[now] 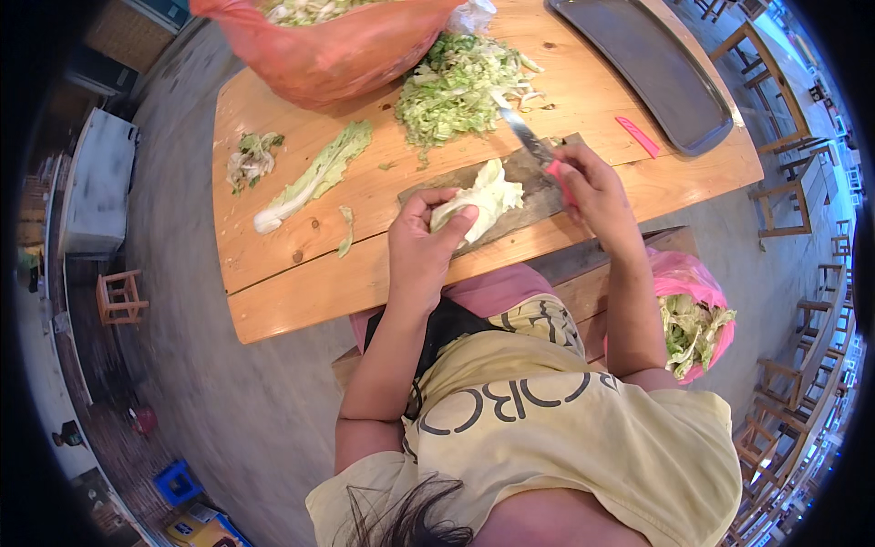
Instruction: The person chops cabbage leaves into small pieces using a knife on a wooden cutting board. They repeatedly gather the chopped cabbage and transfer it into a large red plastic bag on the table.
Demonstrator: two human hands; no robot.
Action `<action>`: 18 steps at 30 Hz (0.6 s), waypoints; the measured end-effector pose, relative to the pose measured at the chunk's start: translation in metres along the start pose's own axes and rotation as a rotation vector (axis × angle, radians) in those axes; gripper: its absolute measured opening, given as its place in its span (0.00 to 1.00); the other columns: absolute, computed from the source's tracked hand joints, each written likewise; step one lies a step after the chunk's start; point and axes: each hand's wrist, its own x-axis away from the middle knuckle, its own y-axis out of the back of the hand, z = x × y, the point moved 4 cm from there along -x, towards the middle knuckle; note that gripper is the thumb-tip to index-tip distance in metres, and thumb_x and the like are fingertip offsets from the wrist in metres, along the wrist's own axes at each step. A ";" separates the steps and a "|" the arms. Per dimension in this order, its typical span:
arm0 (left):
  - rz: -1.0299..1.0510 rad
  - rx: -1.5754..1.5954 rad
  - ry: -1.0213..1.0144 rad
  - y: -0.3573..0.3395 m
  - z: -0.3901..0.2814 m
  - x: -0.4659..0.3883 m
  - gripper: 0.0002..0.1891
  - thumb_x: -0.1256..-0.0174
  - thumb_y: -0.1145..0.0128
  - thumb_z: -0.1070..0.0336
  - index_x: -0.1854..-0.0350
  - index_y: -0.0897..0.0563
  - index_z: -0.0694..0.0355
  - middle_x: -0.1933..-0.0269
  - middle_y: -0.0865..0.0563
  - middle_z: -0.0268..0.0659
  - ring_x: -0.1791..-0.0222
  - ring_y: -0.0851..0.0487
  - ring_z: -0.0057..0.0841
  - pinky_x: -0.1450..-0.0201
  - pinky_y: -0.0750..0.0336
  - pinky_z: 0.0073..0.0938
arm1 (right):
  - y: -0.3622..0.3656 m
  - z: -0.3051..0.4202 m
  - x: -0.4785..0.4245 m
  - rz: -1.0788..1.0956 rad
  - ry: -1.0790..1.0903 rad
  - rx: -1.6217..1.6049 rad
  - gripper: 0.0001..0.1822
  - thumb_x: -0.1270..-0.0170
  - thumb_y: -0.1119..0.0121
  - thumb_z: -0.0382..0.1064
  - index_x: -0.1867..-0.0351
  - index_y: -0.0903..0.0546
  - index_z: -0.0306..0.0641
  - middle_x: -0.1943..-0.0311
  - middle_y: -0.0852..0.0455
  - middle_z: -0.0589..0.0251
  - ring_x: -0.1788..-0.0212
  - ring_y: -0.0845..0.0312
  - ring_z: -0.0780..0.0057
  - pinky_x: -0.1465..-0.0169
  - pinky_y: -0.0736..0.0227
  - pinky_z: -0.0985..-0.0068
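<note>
My left hand [431, 232] grips a bunched piece of pale napa cabbage [482, 205] over a worn wooden cutting board [523, 161]. In my right hand [593, 191] is a kitchen knife [523, 128] with a pink handle; its blade points away from me, toward a heap of shredded cabbage [454, 92]. The blade is apart from the piece in my left hand. On the table's left part lies a long single cabbage leaf [318, 174], with a small scrap of leaf [346, 231] nearer to me.
A large red plastic bag [342, 61] holding cut cabbage stands at the back of the wooden table [287, 273]. Trimmings [253, 161] lie at far left. To the right are a dark tray [656, 75] and a pink knife sheath [637, 137]. A pink bag of leaves [728, 342] sits beside my right arm.
</note>
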 end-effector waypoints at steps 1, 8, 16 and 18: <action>0.024 -0.070 0.043 -0.002 0.011 -0.004 0.16 0.36 0.32 0.73 0.48 0.20 0.67 0.52 0.14 0.39 0.54 0.17 0.19 0.49 0.22 0.20 | 0.014 -0.013 0.002 -0.020 -0.025 -0.033 0.10 0.25 0.45 0.36 0.48 0.20 0.36 0.68 0.20 0.71 0.74 0.31 0.87 0.74 0.35 0.84; -0.008 -0.854 -0.029 -0.020 0.009 -0.017 0.16 0.36 0.32 0.69 0.49 0.19 0.65 0.54 0.14 0.40 0.52 0.17 0.29 0.48 0.24 0.30 | 0.020 -0.039 -0.003 -0.066 -0.054 -0.056 0.10 0.28 0.40 0.36 0.50 0.18 0.35 0.68 0.17 0.69 0.73 0.31 0.85 0.70 0.33 0.81; 0.061 -1.206 -0.683 -0.047 0.001 -0.025 0.06 0.43 0.41 0.78 0.66 0.19 0.60 0.58 0.15 0.41 0.52 0.20 0.43 0.46 0.29 0.41 | 0.019 -0.042 -0.011 -0.095 0.005 0.099 0.10 0.32 0.37 0.38 0.55 0.15 0.34 0.74 0.17 0.64 0.73 0.28 0.79 0.64 0.30 0.77; 0.126 -1.198 -0.698 -0.047 0.012 -0.027 0.07 0.45 0.42 0.80 0.68 0.19 0.60 0.58 0.16 0.40 0.52 0.20 0.44 0.46 0.30 0.41 | 0.019 -0.043 -0.011 -0.097 -0.009 0.069 0.11 0.32 0.37 0.39 0.55 0.15 0.35 0.74 0.16 0.64 0.73 0.27 0.78 0.64 0.30 0.76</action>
